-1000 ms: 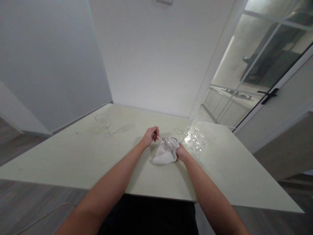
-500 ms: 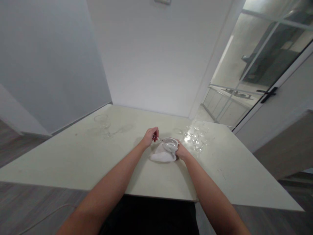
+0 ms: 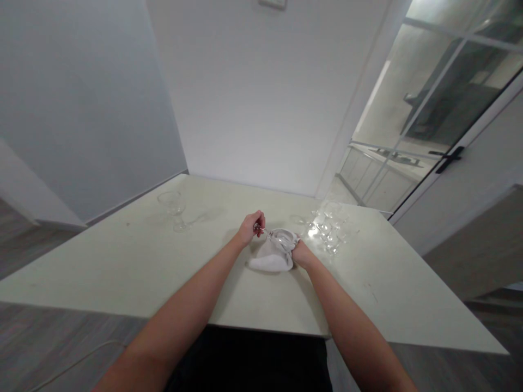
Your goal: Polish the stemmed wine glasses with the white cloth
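Observation:
My left hand (image 3: 250, 228) is closed in a pinch on the stem end of a clear stemmed glass (image 3: 280, 238) held sideways above the pale table (image 3: 122, 267). My right hand (image 3: 301, 253) is closed on a white cloth (image 3: 269, 258), bunched around the glass bowl, with the cloth's lower part resting on the table. Both forearms reach in from the bottom of the head view.
One stemmed glass (image 3: 174, 208) stands alone at the far left of the table. A cluster of several clear glasses (image 3: 329, 231) stands just right of my right hand. White walls rise behind the table, and a glazed door (image 3: 441, 125) is at the right.
The cloth has shifted over the glass bowl, which showed more plainly half a second ago. Both hands stay in nearly the same place.

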`<state>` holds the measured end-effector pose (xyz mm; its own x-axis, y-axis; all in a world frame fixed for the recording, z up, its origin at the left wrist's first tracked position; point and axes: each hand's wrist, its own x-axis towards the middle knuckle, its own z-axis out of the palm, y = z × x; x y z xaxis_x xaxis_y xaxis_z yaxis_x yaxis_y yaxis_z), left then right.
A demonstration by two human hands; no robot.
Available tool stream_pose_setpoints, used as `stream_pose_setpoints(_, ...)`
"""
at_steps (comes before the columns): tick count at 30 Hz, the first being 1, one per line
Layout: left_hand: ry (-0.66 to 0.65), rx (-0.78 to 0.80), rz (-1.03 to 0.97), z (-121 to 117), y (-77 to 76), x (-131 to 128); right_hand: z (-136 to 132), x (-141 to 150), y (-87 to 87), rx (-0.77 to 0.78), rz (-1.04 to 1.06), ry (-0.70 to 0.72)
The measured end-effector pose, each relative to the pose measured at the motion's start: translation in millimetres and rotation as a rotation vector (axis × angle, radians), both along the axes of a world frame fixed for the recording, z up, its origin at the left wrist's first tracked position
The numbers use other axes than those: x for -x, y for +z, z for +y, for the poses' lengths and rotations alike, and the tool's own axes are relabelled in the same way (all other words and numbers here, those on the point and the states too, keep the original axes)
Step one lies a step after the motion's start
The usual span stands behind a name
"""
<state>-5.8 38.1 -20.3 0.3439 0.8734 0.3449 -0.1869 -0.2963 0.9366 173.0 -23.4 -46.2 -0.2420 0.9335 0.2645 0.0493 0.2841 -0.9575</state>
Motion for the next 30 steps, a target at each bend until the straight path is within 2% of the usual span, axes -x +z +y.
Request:
stream_pose_setpoints(3, 0.035, -0.005, 0.030, 0, -1.3, 0, -3, -1, 10.4, -0.076, -0.034, -0.006)
stream_pose_setpoints(6, 0.049, -0.026, 0.063, 0, -2.4, 0, -4, -2, 15.1, -0.086, -0.023, -0.061)
stream_pose_setpoints(13, 0.064, -0.030, 0.105, 1, -4.3, -2, 4, -5, 8.6, -0.137, 0.010, -0.082)
stream_pose_setpoints(16, 0.134, -0.057, 0.147, 2, -4.6, -4, 6, -7, 6.6, -0.114, 0.031, -0.136)
stream_pose_setpoints(18, 0.235, -0.146, 0.221, 3, -4.2, -5, 6, -6, 7.1, -0.091, 0.039, -0.169)
stream_pose_setpoints(22, 0.427, -0.466, 0.490, 0, -1.2, -3, 6, -1, 7.5, -0.028, 0.072, -0.208)
stream_pose_setpoints(26, 0.378, -0.749, 0.726, -12, 5.9, 1, 10, 2, 1.5, 0.114, 0.249, -0.248)
stream_pose_setpoints(30, 0.286, -0.957, 0.826, -21, 12.5, 1, 15, -1, -3.9, 0.174, 0.389, -0.327)
